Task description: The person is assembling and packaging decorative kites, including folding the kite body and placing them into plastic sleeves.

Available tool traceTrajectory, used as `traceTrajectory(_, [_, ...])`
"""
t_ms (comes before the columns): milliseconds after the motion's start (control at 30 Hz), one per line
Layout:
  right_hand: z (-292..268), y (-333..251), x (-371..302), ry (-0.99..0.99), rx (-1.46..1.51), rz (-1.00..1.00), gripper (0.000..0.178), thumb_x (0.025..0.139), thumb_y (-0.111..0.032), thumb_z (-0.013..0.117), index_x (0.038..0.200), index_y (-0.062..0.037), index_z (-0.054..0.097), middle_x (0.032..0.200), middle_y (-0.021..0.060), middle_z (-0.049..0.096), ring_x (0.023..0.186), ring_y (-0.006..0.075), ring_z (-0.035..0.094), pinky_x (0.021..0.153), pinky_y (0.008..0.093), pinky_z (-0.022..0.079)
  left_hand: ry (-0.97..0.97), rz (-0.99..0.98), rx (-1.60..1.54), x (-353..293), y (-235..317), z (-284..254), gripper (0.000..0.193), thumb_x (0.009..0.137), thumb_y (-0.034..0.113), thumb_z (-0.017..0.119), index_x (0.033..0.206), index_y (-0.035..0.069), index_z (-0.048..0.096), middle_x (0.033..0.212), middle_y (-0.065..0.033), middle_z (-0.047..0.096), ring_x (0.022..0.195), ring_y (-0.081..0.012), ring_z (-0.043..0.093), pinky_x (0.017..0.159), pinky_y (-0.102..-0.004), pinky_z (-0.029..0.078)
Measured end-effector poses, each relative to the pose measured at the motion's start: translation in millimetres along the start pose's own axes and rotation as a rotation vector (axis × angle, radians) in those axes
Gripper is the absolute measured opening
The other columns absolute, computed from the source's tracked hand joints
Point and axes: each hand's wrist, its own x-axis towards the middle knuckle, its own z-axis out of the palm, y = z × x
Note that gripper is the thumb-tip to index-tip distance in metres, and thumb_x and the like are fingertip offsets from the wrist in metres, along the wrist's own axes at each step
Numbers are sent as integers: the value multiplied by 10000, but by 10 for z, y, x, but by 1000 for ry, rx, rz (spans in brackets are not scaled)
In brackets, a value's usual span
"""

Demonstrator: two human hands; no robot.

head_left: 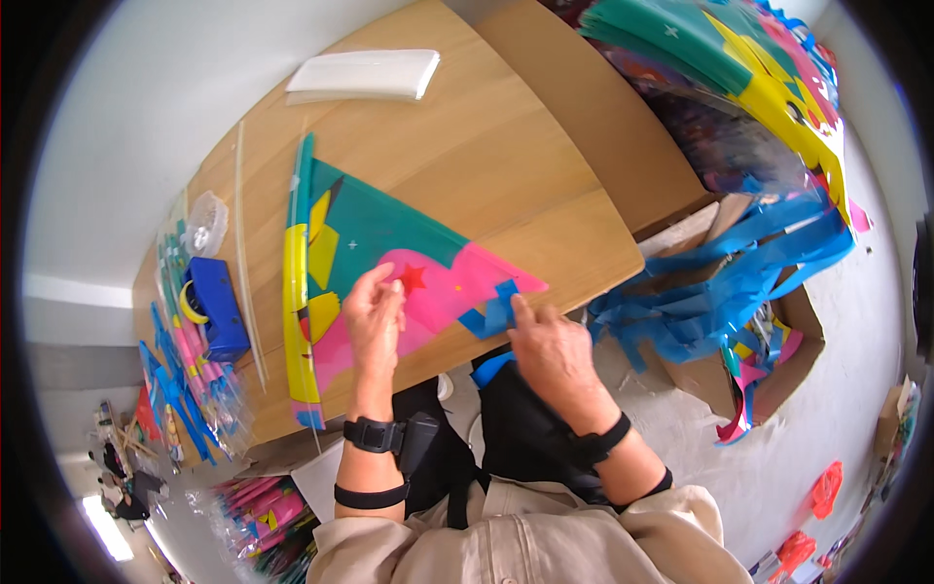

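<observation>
Pressing down on a triangular kite (389, 253) of green, pink and yellow, the left hand (375, 316) lies flat with its fingers spread narrow over the pink part beside a red star. The right hand (550, 350) rests at the kite's pointed tip, its forefinger laid on a blue ribbon tail (491, 316) that touches the tip. The kite lies on the wooden counter (506, 165), stretching away from both hands. Left of the left hand stands a blue tape dispenser (219, 307). Beyond the right hand, a cardboard box (778, 331) holds loose blue streamers (720, 282). Far ahead lies a white packet (365, 75).
</observation>
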Motion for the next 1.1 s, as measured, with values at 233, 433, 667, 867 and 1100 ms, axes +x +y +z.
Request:
traceTrajectory(233, [-221, 113, 122, 222, 128, 19, 390, 750, -153, 717, 1093, -12, 595, 1018, 154, 561, 955, 342, 574, 790, 437, 484, 453, 238, 1000, 218, -245, -1713, 386, 848, 121, 659, 1208, 5, 578, 1056, -180, 636, 1002, -317, 611, 900, -404, 471])
traceTrajectory(433, [-46, 16, 630, 189, 124, -2, 378, 756, -230, 734, 1021, 5, 601, 1114, 176, 577, 1040, 361, 555, 826, 449, 460, 405, -16, 985, 408, -622, -2231, 633, 717, 327, 800, 1214, -1, 585, 1143, -214, 636, 1048, -357, 618, 902, -426, 486])
traceTrajectory(667, [142, -144, 998, -97, 51, 160, 446, 693, -262, 782, 1019, -10, 612, 986, 167, 655, 977, 356, 626, 804, 445, 505, 386, -106, 973, 452, -481, -2054, 507, 665, 289, 826, 1045, 6, 646, 939, -180, 686, 835, -310, 668, 720, -409, 508])
traceTrajectory(867, [29, -260, 1097, -183, 161, 181, 205, 714, -174, 713, 880, -64, 666, 848, 176, 678, 896, 361, 656, 755, 441, 530, 192, -229, 906, 531, -266, -1994, 323, 648, 250, 825, 804, 14, 669, 764, -175, 683, 729, -297, 675, 653, -411, 499])
traceTrajectory(1100, [-309, 67, 1676, 111, -161, -140, 62, 780, -123, 587, 791, -63, 579, 784, 171, 652, 810, 368, 649, 705, 481, 512, 11, -244, 36, 275, -214, -1388, 152, 726, -29, 690, 870, -62, 655, 784, -125, 681, 656, -218, 674, 598, -335, 540])
